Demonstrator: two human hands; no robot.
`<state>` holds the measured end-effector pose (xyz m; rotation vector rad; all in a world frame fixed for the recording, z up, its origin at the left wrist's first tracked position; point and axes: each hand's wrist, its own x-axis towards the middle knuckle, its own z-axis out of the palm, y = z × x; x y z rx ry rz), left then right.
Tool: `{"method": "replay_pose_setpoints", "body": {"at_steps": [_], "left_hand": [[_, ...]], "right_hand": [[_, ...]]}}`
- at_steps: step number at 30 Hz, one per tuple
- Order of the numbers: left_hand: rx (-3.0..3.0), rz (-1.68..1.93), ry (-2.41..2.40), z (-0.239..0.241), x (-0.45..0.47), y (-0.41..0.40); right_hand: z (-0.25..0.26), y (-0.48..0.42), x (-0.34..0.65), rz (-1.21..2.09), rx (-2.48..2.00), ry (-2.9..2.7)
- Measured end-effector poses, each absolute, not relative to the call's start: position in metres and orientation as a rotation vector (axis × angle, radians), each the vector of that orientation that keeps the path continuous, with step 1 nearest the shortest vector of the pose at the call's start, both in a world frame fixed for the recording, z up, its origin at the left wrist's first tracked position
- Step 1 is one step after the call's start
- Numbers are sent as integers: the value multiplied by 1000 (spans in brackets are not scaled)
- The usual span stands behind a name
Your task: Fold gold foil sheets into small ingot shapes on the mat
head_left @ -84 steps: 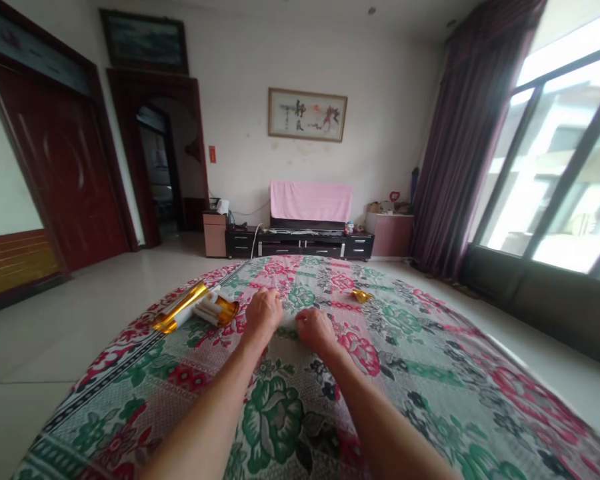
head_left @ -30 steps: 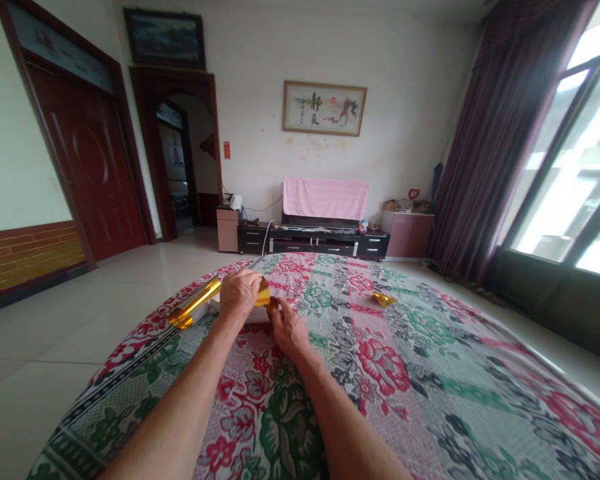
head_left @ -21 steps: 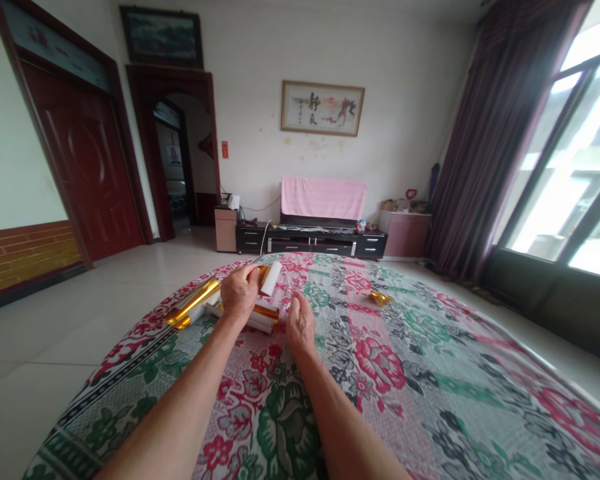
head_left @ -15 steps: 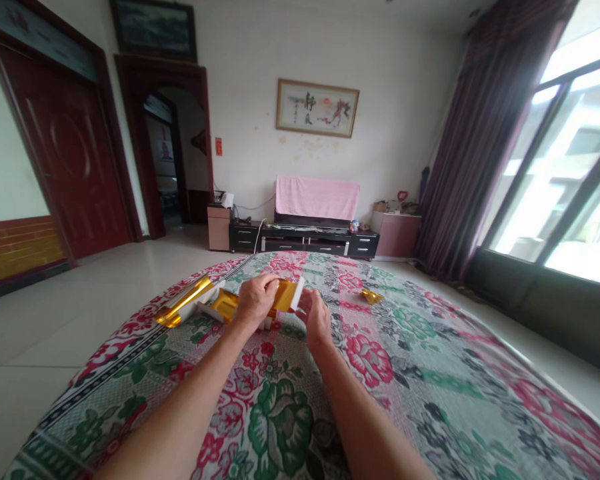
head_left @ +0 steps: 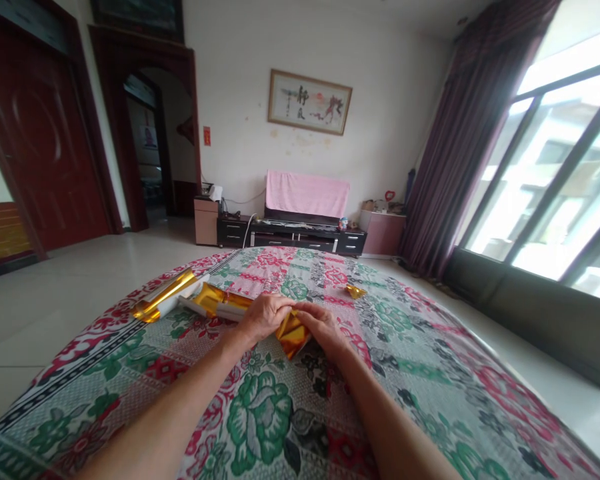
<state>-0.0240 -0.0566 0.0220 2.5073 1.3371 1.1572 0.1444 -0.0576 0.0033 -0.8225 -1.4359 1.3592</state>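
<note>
Pinching a gold sheet [head_left: 291, 339] with left hand [head_left: 264, 317] and right hand [head_left: 326, 327] together, thumbs and fingers closed on its upper edge and meeting at about 12 o'clock of it. Hanging its lower corner towards 6 o'clock, over the flowered cloth [head_left: 260, 427]; impossible to tell whether touching it. To judge by the bent, uneven faces, probably partway through folding or shaping that single sheet, not yet finished.

Note a gold-and-white stack [head_left: 211, 300] between 9 and 10 o'clock from the fingertips, just beside left hand, and farther out that way a curled gold sheet [head_left: 167, 298]. Note too a small gold piece [head_left: 355, 292] between 2 and 3 o'clock, apart from right hand.

Calling next, seemingly, for a steady hold on the left and light, even pressure along the bend on the right, without tearing or crumpling such thin-looking material.
</note>
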Motion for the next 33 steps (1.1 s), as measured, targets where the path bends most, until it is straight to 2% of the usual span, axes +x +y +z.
{"method": "replay_pose_setpoints", "body": {"at_steps": [12, 23, 27, 31, 33], "left_hand": [[2064, 1224, 1775, 20, -3, -62], [1124, 1027, 1265, 31, 12, -71], [1193, 1133, 1230, 29, 13, -70], [1340, 1386, 1321, 27, 15, -61], [1485, 1436, 1335, 25, 16, -55]], "right_hand": [[-2, -54, 141, 1320, -751, -1021], [-2, -53, 146, 1324, -674, -982], [-4, -50, 149, 1226, -745, -975], [-5, -49, 151, 960, -933, -879], [-2, -51, 151, 1003, -926, -839]]}}
